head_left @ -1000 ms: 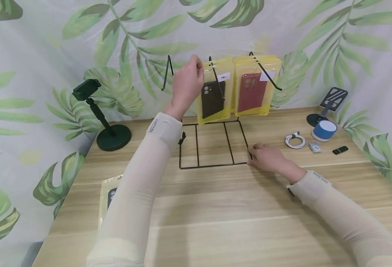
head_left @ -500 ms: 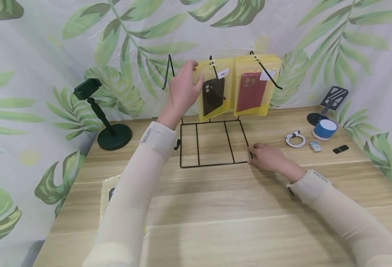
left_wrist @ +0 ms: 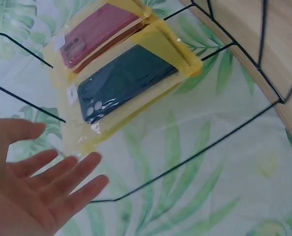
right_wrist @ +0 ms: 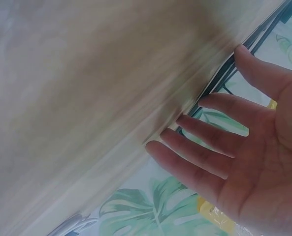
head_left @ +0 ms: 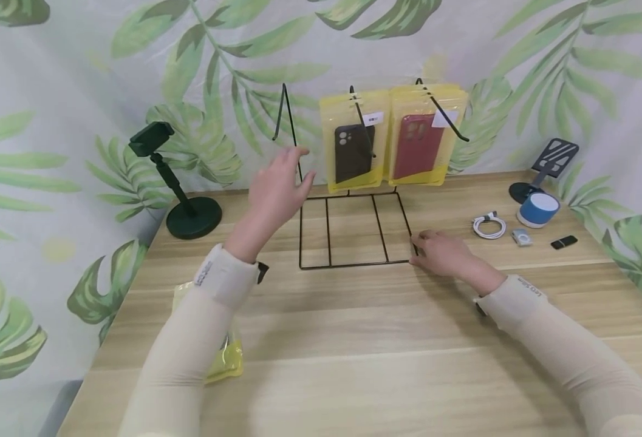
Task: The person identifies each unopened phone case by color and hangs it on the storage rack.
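Note:
My left hand (head_left: 277, 188) is in the air left of the hanging packets, fingers spread and holding nothing; the left wrist view shows its bare palm. A dark phone case (head_left: 350, 142) in a clear-and-yellow packet hangs on the middle hook of a black wire rack (head_left: 328, 232). On the right hook hang several packets, the front one with a red phone case (head_left: 410, 158). The left hook (head_left: 283, 109) carries nothing. My right hand (head_left: 441, 252) rests at the rack base's right front corner; in the right wrist view its fingertips (right_wrist: 155, 147) touch the tabletop beside the wire.
Another yellow-edged packet (head_left: 229, 362) lies at the left, partly under my left sleeve. A dark green phone stand (head_left: 194, 217) stands behind it. At right are a coiled white cable (head_left: 488, 228), a blue speaker-like cylinder (head_left: 539, 210), a black stick (head_left: 563, 242) and another phone stand (head_left: 553, 162).
My left hand has come away from the dark case's packet, moving left and down with its fingers opening. The packet now hangs facing forward more squarely. My right hand stays at the rack's corner.

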`<state>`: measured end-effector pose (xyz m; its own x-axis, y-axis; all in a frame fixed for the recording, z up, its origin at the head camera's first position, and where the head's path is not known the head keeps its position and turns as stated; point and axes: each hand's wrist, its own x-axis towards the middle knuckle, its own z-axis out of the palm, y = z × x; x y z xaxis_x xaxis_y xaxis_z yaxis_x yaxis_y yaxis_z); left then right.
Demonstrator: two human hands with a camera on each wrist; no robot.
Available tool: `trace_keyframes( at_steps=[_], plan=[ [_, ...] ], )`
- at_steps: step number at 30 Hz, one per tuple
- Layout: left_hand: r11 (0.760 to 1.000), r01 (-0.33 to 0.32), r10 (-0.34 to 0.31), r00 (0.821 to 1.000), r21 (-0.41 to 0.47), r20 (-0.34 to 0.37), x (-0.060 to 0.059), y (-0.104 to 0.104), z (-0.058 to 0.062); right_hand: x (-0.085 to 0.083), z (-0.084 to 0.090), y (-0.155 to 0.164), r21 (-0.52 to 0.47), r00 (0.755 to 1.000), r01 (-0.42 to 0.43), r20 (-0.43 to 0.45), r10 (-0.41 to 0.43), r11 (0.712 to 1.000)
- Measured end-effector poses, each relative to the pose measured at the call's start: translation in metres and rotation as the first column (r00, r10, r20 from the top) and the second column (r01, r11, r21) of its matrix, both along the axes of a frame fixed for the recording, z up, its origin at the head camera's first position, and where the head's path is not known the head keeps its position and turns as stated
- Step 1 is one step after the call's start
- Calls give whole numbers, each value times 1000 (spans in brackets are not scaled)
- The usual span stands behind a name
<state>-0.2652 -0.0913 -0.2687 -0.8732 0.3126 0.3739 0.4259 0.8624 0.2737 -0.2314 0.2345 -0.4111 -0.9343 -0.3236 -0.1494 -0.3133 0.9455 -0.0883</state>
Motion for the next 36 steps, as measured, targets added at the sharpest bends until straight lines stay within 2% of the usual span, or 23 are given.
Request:
trace_keyframes(
  at_steps=[2,5,9,17,23,28,32,36],
  plan=[
    [998,14,-10,998,-69,62,8,-8,-2,0,1,1,-2,1000,6,7,-6,1000],
    [990,62,-40,985,-127,171,17,-20,-7,0,3,3,-2,1000,7,11,-7,1000],
    [976,113,-63,966,-189,252,26,-34,-16,-1,3,4,-1,1000,-3,12,3,1000],
    [958,141,-61,951,-248,303,36,-54,-32,0,6,1,5,1000,1,17,-1,1000],
    [953,123,-10,926,-277,376,43,-71,-40,2,9,0,7,1000,0,15,0,1000],
    [945,112,28,908,-307,418,48,-89,-52,4,7,0,17,1000,-8,10,8,1000],
    [945,76,93,869,-317,486,49,-109,-65,6,7,-2,13,1000,-14,8,14,1000],
    [947,28,165,811,-319,561,48,-133,-78,5,6,-3,16,1000,-19,11,18,1000]
  ],
)
